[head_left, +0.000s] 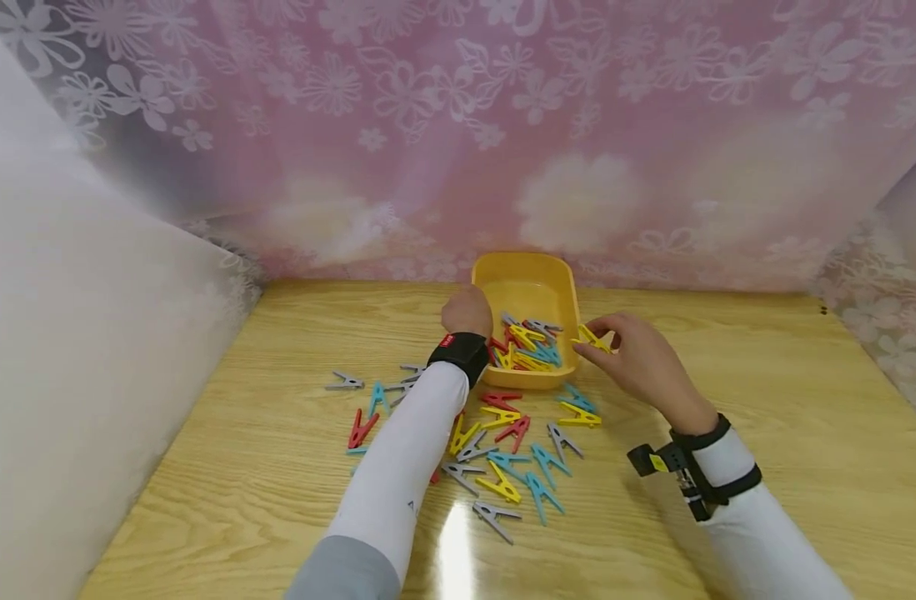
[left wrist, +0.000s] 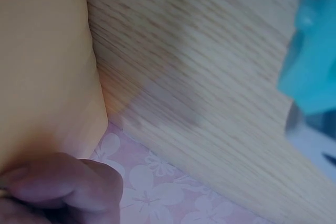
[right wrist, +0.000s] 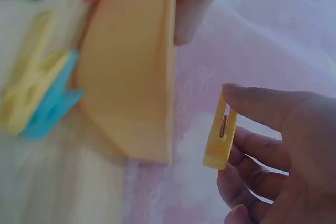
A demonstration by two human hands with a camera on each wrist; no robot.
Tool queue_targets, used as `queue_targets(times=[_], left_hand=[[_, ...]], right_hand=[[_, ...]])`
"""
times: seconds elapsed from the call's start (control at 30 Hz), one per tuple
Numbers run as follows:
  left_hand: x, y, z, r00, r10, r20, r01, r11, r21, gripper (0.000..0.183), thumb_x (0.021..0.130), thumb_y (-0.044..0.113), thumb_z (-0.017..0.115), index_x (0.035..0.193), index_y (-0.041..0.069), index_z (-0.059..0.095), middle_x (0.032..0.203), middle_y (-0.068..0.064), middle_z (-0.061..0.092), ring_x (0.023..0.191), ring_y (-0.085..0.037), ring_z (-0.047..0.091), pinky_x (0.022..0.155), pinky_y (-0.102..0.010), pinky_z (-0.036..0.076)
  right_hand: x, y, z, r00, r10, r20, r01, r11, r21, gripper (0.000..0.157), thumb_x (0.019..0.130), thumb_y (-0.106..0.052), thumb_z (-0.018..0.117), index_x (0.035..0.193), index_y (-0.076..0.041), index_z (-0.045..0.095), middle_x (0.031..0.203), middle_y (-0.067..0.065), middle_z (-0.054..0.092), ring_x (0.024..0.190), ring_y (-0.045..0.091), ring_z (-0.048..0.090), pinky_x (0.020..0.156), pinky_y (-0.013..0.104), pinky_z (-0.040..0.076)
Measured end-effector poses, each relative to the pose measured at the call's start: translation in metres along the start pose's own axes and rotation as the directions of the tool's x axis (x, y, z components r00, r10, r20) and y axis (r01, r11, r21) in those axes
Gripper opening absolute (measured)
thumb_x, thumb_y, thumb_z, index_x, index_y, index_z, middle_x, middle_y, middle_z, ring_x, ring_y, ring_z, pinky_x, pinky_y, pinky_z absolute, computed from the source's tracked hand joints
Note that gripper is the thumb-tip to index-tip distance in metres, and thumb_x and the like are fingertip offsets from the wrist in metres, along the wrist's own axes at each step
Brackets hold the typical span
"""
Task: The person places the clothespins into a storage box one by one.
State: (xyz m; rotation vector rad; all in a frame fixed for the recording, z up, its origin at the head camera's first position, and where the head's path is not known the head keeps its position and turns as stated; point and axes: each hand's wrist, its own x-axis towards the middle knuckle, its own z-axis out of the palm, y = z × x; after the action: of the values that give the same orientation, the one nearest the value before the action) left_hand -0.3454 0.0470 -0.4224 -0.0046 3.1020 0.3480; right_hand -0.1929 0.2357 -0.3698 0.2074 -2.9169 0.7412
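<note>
A yellow clothespin (right wrist: 220, 135) is pinched between the thumb and fingers of my right hand (head_left: 641, 362), just off the right side of the yellow plastic basket (head_left: 528, 381). Red, yellow, blue and grey clothespins lie heaped at the near end inside the basket. My left hand (head_left: 467, 312) is at the basket's left rim. Its fingers (left wrist: 68, 184) look curled in the left wrist view, beside the basket's wall; whether they hold anything is hidden.
Several loose clothespins (head_left: 503, 492) are scattered on the wooden table (head_left: 225, 425) in front of the basket and under my left forearm. A pink flowered cloth (head_left: 427, 167) hangs behind the basket at the table's back edge.
</note>
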Motion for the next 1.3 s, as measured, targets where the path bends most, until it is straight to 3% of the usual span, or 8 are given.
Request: queue_targets(times=[0.17, 0.3, 0.53, 0.8, 0.9, 1.07, 1.3], left_hand=[[0.0, 0.001, 0.002, 1.0, -0.007, -0.007, 0.007, 1.0, -0.003, 0.027, 0.1, 0.025, 0.048, 0.113, 0.009, 0.066, 0.092, -0.003, 0.071, 0.077, -0.016, 0.067, 0.062, -0.032, 0.054], [0.001, -0.002, 0.0, 1.0, -0.014, -0.016, 0.014, 1.0, 0.0, 0.027, 0.101, 0.024, 0.047, 0.113, 0.01, 0.067, 0.093, -0.003, 0.071, 0.078, -0.016, 0.067, 0.062, -0.031, 0.054], [-0.003, 0.004, -0.004, 1.0, -0.002, -0.01, 0.003, 0.998, 0.056, 0.028, 0.101, 0.026, 0.047, 0.118, 0.009, 0.06, 0.087, -0.003, 0.071, 0.072, -0.016, 0.067, 0.059, -0.029, 0.053], [0.0, -0.001, 0.0, 1.0, 0.01, 0.016, -0.011, 0.999, 0.04, 0.031, 0.1, 0.023, 0.048, 0.124, 0.005, 0.057, 0.087, -0.006, 0.07, 0.072, -0.019, 0.067, 0.059, -0.032, 0.053], [0.003, -0.005, 0.002, 1.0, 0.005, 0.014, -0.006, 0.999, 0.032, 0.032, 0.099, 0.023, 0.049, 0.125, 0.005, 0.056, 0.087, -0.006, 0.07, 0.072, -0.019, 0.066, 0.059, -0.032, 0.053], [0.003, -0.007, 0.003, 1.0, -0.006, -0.003, 0.006, 1.0, 0.023, 0.029, 0.1, 0.024, 0.049, 0.121, 0.006, 0.057, 0.088, -0.007, 0.07, 0.074, -0.019, 0.067, 0.059, -0.032, 0.053], [-0.003, -0.001, -0.001, 1.0, 0.002, 0.019, -0.002, 1.0, 0.023, 0.031, 0.099, 0.025, 0.051, 0.123, 0.005, 0.056, 0.088, -0.008, 0.07, 0.073, -0.019, 0.067, 0.059, -0.031, 0.053]], right_hand=[[0.023, -0.011, 0.007, 0.998, -0.055, 0.004, 0.055, 0.998, -0.012, 0.045, 0.09, -0.033, 0.067, 0.118, 0.002, 0.063, 0.107, 0.018, 0.063, 0.086, 0.03, 0.054, 0.071, 0.043, 0.044], [0.028, -0.013, 0.016, 0.999, -0.048, 0.008, 0.048, 0.998, 0.029, 0.048, 0.091, -0.034, 0.066, 0.123, 0.001, 0.06, 0.11, 0.018, 0.059, 0.086, 0.029, 0.051, 0.07, 0.041, 0.042], [-0.005, 0.006, 0.019, 1.0, 0.012, 0.025, -0.015, 0.995, 0.1, 0.029, 0.094, -0.023, 0.063, 0.112, 0.0, 0.064, 0.099, 0.012, 0.06, 0.076, 0.023, 0.049, 0.062, 0.035, 0.04], [-0.037, 0.021, 0.032, 0.995, 0.024, 0.092, -0.035, 0.992, 0.125, 0.017, 0.091, -0.02, 0.067, 0.101, -0.007, 0.068, 0.089, 0.002, 0.059, 0.068, 0.016, 0.046, 0.056, 0.031, 0.039], [-0.039, 0.021, 0.04, 0.99, 0.025, 0.136, -0.043, 0.991, 0.129, 0.019, 0.09, -0.019, 0.068, 0.103, -0.006, 0.068, 0.091, 0.003, 0.06, 0.068, 0.016, 0.048, 0.057, 0.032, 0.041], [-0.04, 0.02, 0.052, 0.976, 0.033, 0.214, -0.053, 0.995, 0.086, 0.023, 0.087, -0.022, 0.071, 0.103, -0.005, 0.069, 0.094, 0.003, 0.06, 0.08, 0.018, 0.056, 0.07, 0.038, 0.046], [-0.042, 0.016, 0.055, 0.979, 0.053, 0.198, -0.05, 0.999, -0.016, 0.027, 0.081, -0.027, 0.077, 0.099, -0.008, 0.07, 0.091, 0.002, 0.058, 0.082, 0.018, 0.056, 0.074, 0.04, 0.047]])
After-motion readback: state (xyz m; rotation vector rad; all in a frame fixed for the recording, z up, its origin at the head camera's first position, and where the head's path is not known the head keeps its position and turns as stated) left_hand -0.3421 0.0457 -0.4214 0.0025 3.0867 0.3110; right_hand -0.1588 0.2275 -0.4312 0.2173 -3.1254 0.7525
